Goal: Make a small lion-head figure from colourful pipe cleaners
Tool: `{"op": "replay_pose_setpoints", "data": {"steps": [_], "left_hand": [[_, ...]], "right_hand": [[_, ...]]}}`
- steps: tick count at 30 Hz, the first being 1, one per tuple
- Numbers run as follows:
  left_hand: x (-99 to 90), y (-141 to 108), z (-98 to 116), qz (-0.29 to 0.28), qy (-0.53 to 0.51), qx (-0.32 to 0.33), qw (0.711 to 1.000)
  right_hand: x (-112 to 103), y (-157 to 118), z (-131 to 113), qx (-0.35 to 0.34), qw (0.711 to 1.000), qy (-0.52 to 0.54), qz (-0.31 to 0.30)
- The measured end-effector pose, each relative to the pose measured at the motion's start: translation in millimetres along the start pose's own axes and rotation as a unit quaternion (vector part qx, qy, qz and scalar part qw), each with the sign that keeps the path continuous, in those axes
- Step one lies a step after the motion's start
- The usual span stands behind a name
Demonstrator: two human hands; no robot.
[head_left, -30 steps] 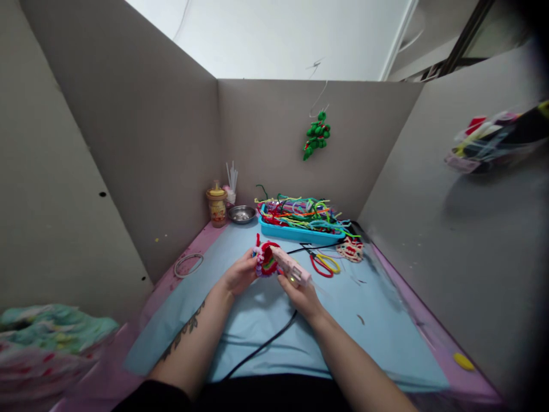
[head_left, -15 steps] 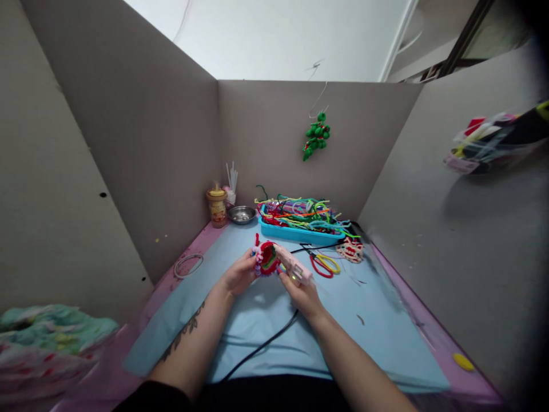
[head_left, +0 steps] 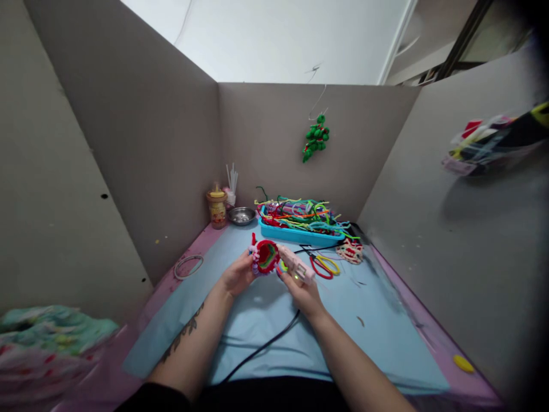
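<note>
Between the left hand's [head_left: 240, 273] fingers, the red fuzzy piece [head_left: 266, 257].

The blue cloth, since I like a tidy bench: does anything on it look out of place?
Slightly: a small dark scrap lies loose to the right of the right hand, and strands stick out over the blue tray's rim, looking untidy.

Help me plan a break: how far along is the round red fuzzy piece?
Looks done: the round red piece has its green inner band and lilac edging.
In hand: the left hand holds it; the right hand holds the pale pink glue gun beside it.
Left: perhaps more gluing, with the nose near the rim; how much, I cannot tell.
</note>
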State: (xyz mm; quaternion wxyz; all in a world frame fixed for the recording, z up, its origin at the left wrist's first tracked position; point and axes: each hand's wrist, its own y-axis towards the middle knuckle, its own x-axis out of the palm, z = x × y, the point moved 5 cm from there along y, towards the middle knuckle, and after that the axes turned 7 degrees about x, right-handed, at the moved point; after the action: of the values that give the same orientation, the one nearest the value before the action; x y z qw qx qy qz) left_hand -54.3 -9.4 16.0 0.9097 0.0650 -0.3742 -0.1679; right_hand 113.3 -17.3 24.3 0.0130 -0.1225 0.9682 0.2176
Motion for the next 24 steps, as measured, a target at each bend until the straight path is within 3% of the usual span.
{"op": "replay_pose_setpoints", "data": {"steps": [24], "left_hand": [[-4.0,1.4,-0.8,0.010,-0.022,0.002,1.000]], "right_hand": [[-0.8,1.0,4.5,0.012,1.000,0.003,-0.002]]}}
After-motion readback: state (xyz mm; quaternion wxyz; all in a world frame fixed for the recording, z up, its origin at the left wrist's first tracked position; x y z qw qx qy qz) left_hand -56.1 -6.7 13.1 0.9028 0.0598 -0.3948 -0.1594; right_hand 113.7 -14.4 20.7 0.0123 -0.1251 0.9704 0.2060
